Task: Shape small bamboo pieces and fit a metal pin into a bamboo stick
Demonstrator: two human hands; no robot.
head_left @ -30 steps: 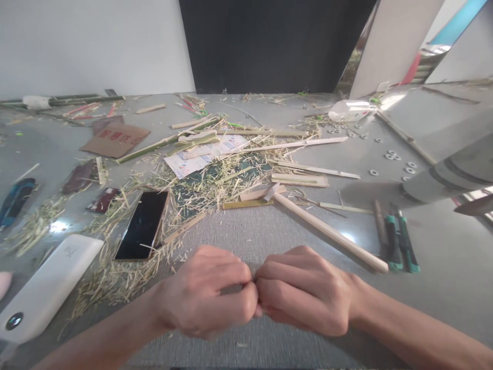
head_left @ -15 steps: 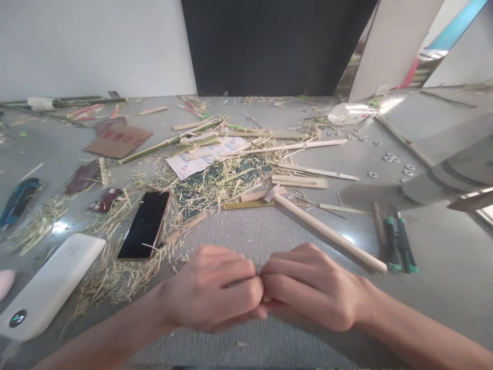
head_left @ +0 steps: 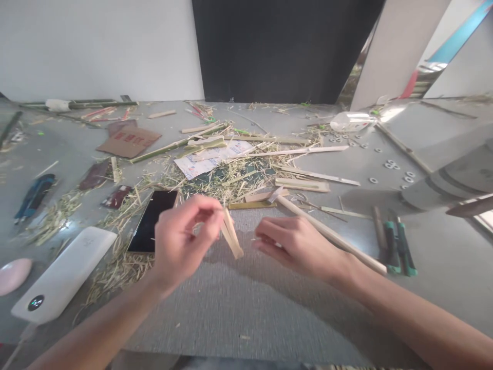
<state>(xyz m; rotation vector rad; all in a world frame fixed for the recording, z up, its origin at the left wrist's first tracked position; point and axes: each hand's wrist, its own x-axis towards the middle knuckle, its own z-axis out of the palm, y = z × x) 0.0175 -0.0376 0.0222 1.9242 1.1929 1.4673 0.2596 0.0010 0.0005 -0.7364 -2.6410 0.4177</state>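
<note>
My left hand (head_left: 181,241) is raised over the grey mat (head_left: 246,303) and pinches short pale bamboo strips (head_left: 232,238) that splay downward from its fingertips. My right hand (head_left: 296,245) sits a little to the right of the strips, apart from them, fingers curled loosely and close together. I cannot make out anything between its fingers. A long pale wooden stick (head_left: 331,235) lies diagonally just beyond my right hand.
A black phone (head_left: 152,220) and a white power bank (head_left: 65,272) lie at the left among bamboo shavings (head_left: 215,180). Green-handled tools (head_left: 396,246) rest at right, small white rings (head_left: 391,164) beyond them. Cardboard (head_left: 129,141) and bamboo strips litter the back.
My hands were pressed together low over the mat. They have separated and lifted; the left hand now holds the bamboo strips up and the right hand has drawn away.
</note>
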